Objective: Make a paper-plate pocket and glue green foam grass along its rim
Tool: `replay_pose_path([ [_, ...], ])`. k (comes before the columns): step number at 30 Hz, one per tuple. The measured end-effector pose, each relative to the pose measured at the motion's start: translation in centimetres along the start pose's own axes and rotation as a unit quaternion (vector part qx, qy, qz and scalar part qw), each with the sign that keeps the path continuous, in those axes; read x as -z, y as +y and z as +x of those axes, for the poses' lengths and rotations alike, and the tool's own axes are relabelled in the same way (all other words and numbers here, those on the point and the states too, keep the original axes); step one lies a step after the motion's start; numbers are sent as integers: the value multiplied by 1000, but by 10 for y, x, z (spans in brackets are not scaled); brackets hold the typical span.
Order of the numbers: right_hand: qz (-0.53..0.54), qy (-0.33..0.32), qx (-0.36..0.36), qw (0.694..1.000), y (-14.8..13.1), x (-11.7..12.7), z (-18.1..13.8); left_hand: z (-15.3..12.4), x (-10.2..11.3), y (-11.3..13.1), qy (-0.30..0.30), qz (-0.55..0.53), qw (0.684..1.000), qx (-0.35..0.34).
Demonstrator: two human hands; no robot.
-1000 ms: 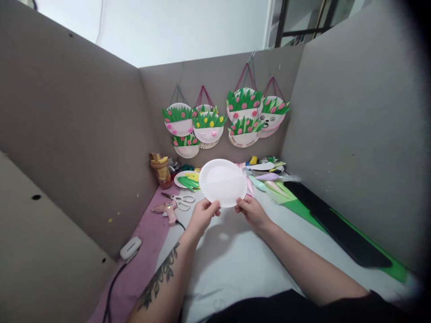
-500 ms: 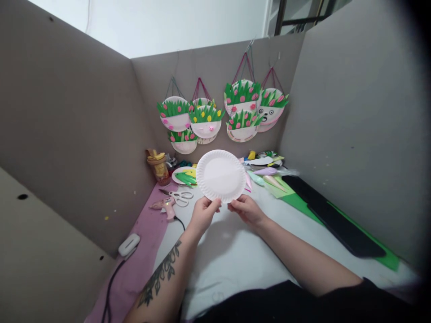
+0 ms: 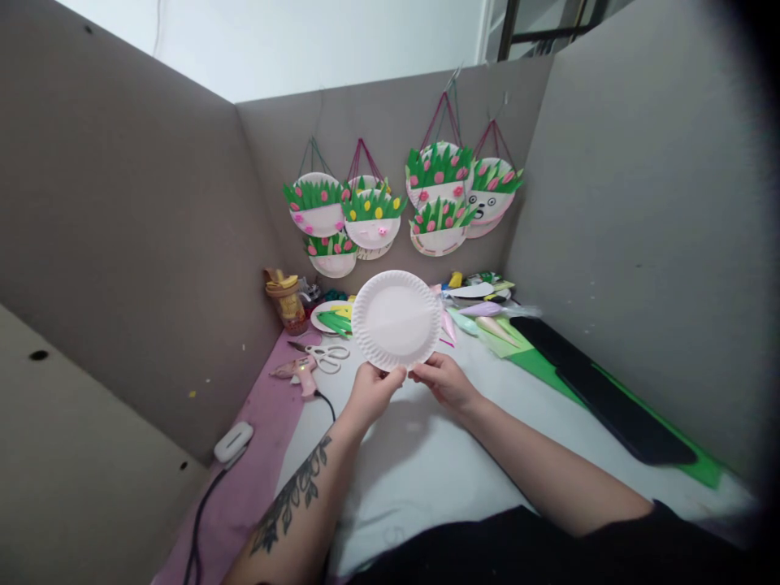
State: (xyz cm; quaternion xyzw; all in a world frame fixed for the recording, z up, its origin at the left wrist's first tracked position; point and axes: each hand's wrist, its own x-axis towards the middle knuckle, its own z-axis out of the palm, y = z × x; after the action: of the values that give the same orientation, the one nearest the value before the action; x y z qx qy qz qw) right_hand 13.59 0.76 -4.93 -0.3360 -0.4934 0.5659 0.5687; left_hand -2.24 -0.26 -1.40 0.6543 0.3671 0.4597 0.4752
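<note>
A white paper plate (image 3: 396,318) stands upright above the white table (image 3: 426,463), its face towards me. My left hand (image 3: 373,392) pinches the plate's lower rim from the left. My right hand (image 3: 444,379) pinches the same rim just to the right, so the two hands almost meet below the plate. A faint crease line runs across the plate's middle.
Grey cardboard walls enclose the table on three sides. Several decorated plate baskets (image 3: 371,213) hang on the back wall. White scissors (image 3: 326,354) and a pink glue gun (image 3: 296,372) lie at the left. Foam cut-outs (image 3: 481,313), a black sheet (image 3: 603,398) and a jar (image 3: 288,304) sit around.
The plate has been turned a little in my hands and shifted slightly left. My hands have come closer together on its lower rim.
</note>
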Motion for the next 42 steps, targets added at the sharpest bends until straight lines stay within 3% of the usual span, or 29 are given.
replay_pose_path([
  [10, -17, -19, 5, 1000, -1, 0, 0, -2, -1, 2, 6, 34, 998, -43],
  [17, -2, 62, 8, 998, -4, 3, 2, 0, 0, 0, 54, 39, 998, 6],
  [22, 5, 57, 4, 998, -10, 2, 1, -1, -2, 3, 31, 24, 999, -7],
  [29, 22, 105, 10, 994, -15, 5, 4, -1, -1, 1, 20, 28, 999, 33],
  [42, 34, 147, -1, 989, -17, 15, 8, 0, 6, 4, -34, 20, 998, 42],
])
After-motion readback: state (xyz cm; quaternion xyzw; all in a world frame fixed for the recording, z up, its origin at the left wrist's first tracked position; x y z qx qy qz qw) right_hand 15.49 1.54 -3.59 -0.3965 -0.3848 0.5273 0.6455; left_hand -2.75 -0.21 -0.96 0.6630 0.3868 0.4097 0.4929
